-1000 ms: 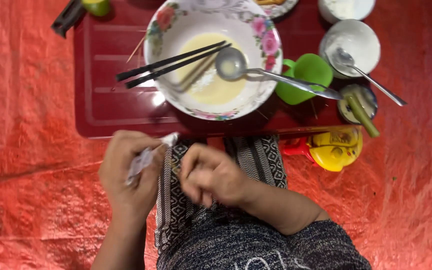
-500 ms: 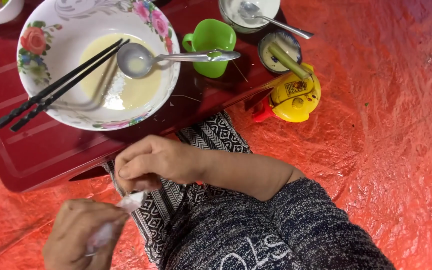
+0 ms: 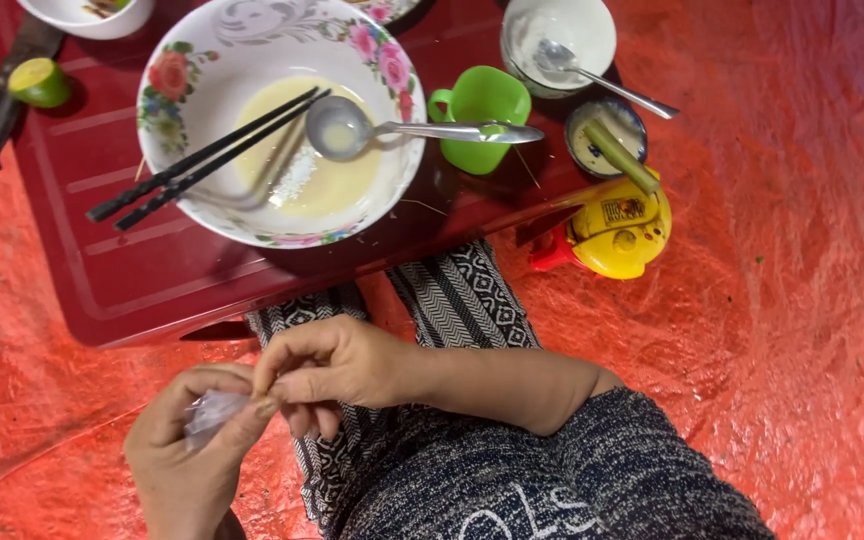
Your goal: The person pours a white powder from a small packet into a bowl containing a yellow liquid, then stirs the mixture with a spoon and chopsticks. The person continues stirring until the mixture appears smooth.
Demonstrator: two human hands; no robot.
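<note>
My left hand (image 3: 187, 450) at the bottom left is closed around a small clear plastic packet (image 3: 210, 412). My right hand (image 3: 337, 365) lies right beside it, its fingertips pinching at the packet's top edge. Both hands hover over my lap and the black-and-white patterned cloth (image 3: 452, 295). Above them, a large floral bowl (image 3: 192, 95) with a little pale broth stands on a dark red tray table (image 3: 102, 270). Black chopsticks (image 3: 202, 160) and a metal spoon (image 3: 392, 128) rest across the bowl.
A green cup (image 3: 480, 115), a white bowl with a spoon (image 3: 557, 40), a small dish holding a green stalk (image 3: 607, 140) and a lime half (image 3: 40, 82) sit on the tray. A yellow-and-red container (image 3: 617, 230) lies on the red plastic sheet (image 3: 802, 300).
The view has shifted, so the tray and bowl sit further right and lower. My left hand has risen to meet my right, and both now close on the packet together.
</note>
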